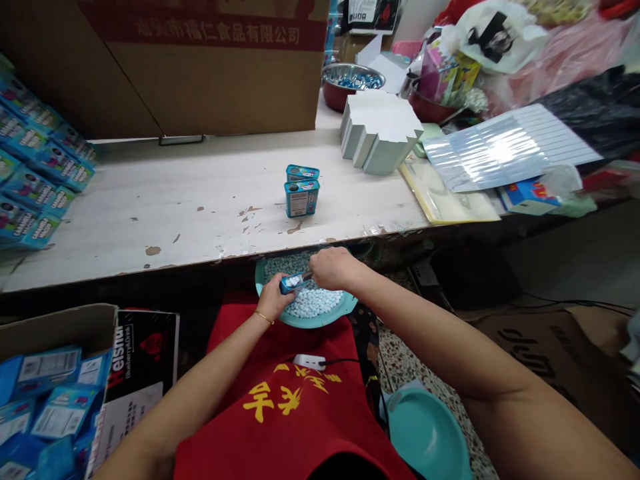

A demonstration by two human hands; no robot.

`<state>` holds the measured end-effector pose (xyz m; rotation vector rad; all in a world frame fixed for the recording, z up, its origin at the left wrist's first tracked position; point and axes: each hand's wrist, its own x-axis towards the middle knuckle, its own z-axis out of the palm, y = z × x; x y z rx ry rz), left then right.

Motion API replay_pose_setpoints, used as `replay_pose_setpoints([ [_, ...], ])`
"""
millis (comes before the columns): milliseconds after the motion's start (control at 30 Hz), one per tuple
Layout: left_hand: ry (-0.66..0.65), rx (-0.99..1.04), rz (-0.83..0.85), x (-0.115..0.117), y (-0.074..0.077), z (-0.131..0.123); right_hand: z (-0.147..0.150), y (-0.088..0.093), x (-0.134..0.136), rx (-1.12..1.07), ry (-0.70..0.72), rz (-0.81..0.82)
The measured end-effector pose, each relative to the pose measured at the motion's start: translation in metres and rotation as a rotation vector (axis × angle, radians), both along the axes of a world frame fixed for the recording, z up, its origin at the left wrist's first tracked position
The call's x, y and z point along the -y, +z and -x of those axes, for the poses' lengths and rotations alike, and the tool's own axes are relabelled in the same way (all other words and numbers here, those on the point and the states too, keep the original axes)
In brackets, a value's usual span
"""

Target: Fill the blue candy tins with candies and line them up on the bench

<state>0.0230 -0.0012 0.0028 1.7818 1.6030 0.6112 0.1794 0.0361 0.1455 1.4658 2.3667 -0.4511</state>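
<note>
My left hand holds a small open blue mint tin low over a teal plastic basin resting on my lap. My right hand sits above the basin with its fingers closed on a thin utensil, whose tip reaches the tin's opening. White and pale blue mints fill the basin, and some show inside the tin. On the table, out of reach of both hands, stand two closed blue-and-teal mint tins, one behind the other.
A worn white table runs ahead, with a large cardboard carton on it. Several packaged blue tins lie at left. A steel bowl of blue items and white card boxes stand behind. A second teal basin sits on the floor.
</note>
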Motion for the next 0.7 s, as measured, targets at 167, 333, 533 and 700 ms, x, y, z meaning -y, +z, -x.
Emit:
replay_pose_setpoints([
  [167, 0.048, 0.099, 0.012, 0.004, -0.003, 0.002, -0.005, 0.015, 0.004, -0.040, -0.018, 0.007],
  [333, 0.099, 0.200, -0.023, 0.006, 0.004, 0.021, -0.064, -0.008, 0.011, -0.048, -0.142, -0.017],
  [533, 0.239, 0.241, -0.044, 0.009, 0.022, 0.055, -0.056, -0.134, 0.016, -0.084, -0.339, 0.139],
  [700, 0.290, 0.271, -0.052, 0.011, 0.022, 0.068, -0.002, -0.197, 0.010, -0.285, -0.398, 0.179],
])
